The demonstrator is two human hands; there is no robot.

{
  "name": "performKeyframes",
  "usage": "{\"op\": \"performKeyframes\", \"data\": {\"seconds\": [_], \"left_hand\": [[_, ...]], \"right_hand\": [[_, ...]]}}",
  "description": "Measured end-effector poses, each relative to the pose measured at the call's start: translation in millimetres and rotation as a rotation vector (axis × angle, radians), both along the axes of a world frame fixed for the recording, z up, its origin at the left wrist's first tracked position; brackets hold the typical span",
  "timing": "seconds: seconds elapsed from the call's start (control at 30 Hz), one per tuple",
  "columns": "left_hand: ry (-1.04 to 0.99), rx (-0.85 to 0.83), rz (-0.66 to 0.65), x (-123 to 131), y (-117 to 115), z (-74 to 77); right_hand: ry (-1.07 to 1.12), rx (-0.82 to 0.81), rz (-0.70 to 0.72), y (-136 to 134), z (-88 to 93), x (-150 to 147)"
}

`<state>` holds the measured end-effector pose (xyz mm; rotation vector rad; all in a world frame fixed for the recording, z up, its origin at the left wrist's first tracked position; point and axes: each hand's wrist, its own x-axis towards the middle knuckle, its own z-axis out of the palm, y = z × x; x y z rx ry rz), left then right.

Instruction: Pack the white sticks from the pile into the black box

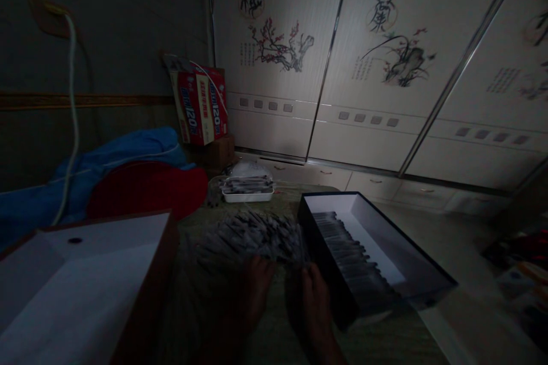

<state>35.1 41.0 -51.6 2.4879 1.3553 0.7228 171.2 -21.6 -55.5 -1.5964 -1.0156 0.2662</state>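
Head camera view of a very dim room, looking down at a counter (pixel 201 296). At its middle lies a loose pile of thin grey packets (pixel 252 234), fanned out and overlapping. The left hand (pixel 257 288) and the right hand (pixel 314 299) sit side by side at the near edge of this pile, fingertips touching it. It is too dark to tell whether either grip is open or closed on anything. Just right of the pile, touching its edge, stands a long black box (pixel 368 219) with a white inside and no lid. A neat row of packets (pixel 346 256) runs along its left side, and the right side of its floor is bare. Beyond the pile, near the far edge of the counter, a small white tray (pixel 247 197) holds a low heap of the same packets (pixel 247 184). At the near left, a large shallow box with a brown rim (pixel 149 296) lies open with only its white lining showing; its right wall is near the left forearm. Behind it are a red round shape (pixel 148 188), a blue cloth (pixel 128 145) and a white cable (pixel 72 114) hanging down the wall. A red carton (pixel 199 105) stands in the far corner. Pale wardrobe doors (pixel 377 68) with painted branches fill the background. A narrow strip of counter shows between the hands and the near edge, and a wider clear band runs to the right of the black box.
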Motion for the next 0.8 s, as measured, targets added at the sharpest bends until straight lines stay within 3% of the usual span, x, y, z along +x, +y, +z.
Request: {"op": "performKeyframes", "data": {"seconds": [0.23, 0.37, 0.53, 0.67, 0.8], "left_hand": [[-0.04, 0.015, 0.028, -4, 1, -0.2], [-0.453, -0.089, 0.088, -12, 0, 15.3], [-0.895, -0.403, 0.192, -24, -1, 34.1], [-1.218, -0.576, 0.204, -24, -1, 33.5], [-1.413, -0.754, 0.204, -21, -5, 31.6]], "right_hand": [[-0.016, 0.005, 0.06, -4, 5.2, -1], [-0.035, -0.001, 0.082, -6, 6.9, -2], [-0.098, -0.028, 0.165, -10, 10.7, -8], [-0.197, 0.026, 0.281, -13, 3.2, -13], [-0.243, 0.05, 0.217, -13, -2.2, -14]]}}
